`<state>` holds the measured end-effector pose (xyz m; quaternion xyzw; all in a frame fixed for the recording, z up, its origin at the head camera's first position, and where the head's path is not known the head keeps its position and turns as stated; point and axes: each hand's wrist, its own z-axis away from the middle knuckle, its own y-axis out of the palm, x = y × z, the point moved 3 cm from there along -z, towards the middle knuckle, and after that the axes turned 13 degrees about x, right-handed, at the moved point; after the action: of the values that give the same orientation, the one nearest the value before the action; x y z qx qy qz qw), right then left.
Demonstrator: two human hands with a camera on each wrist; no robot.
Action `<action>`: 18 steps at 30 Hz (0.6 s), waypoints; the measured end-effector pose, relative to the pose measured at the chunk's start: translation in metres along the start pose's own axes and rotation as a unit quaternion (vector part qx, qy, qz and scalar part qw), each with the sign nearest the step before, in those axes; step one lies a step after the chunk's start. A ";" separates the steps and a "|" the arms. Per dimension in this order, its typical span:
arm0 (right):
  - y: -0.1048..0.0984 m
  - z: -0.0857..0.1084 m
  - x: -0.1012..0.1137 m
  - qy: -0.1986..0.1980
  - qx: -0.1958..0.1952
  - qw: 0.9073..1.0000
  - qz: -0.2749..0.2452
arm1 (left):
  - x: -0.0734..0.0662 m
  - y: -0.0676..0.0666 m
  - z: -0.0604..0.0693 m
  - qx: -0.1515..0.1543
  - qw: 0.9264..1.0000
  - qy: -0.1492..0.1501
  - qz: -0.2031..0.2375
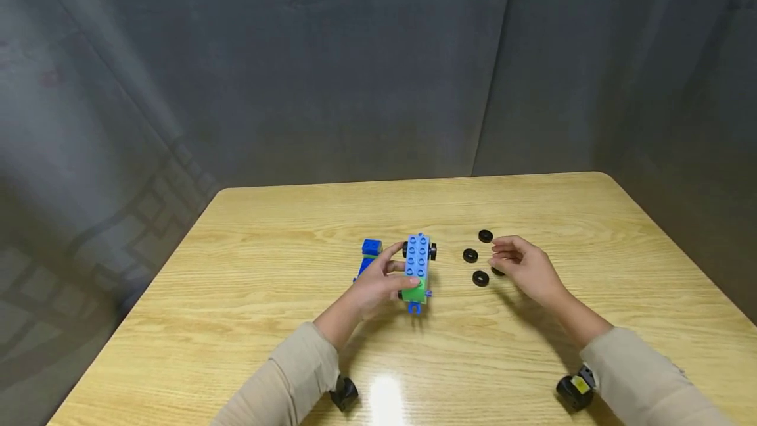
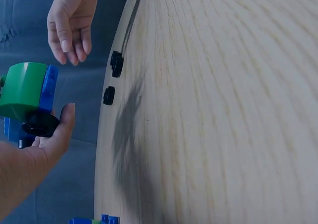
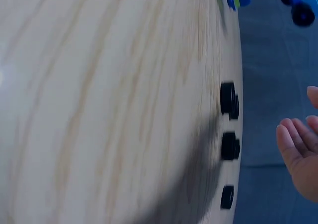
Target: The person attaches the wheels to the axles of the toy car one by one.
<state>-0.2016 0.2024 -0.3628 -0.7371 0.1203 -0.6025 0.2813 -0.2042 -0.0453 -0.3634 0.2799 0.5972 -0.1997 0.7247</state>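
My left hand (image 1: pixel 378 284) grips a toy brick vehicle (image 1: pixel 417 261) raised off the table, its thumb lying over the green part. The vehicle has a studded light-blue brick, a green end, a blue hook and black wheels; one blue axle peg at the near right is bare. In the left wrist view, a black wheel (image 2: pixel 40 124) shows beneath the green section (image 2: pixel 22 90). Several black tires (image 1: pixel 481 279) lie on the table to the right. Over them hovers my right hand (image 1: pixel 529 269), fingers loosely bent, with nothing seen in its grasp; it partly covers one tire (image 1: pixel 499 270).
Behind my left hand a second blue brick piece (image 1: pixel 371 248) rests on the wooden table (image 1: pixel 284 235), partly hidden by the fingers. A dark grey curtain (image 1: pixel 331 84) hangs beyond the table's far edge.
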 end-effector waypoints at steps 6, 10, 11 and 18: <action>-0.013 0.001 -0.013 0.027 -0.002 0.999 0.020 | 0.002 -0.001 0.001 -0.005 1.000 0.006 0.012; -0.019 -0.002 -0.023 0.040 -0.005 0.999 0.035 | 0.001 -0.002 0.001 -0.013 1.000 0.010 0.021; -0.020 -0.002 -0.025 0.042 -0.007 0.998 0.039 | 0.000 -0.002 0.001 -0.015 1.000 0.012 0.023; -0.028 -0.005 -0.038 0.069 0.011 0.995 0.072 | -0.001 -0.003 0.000 -0.015 0.999 0.020 0.030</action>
<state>-0.2204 0.2435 -0.3782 -0.6803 0.1854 -0.6314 0.3227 -0.2057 -0.0477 -0.3631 0.2908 0.6058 -0.1632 0.7224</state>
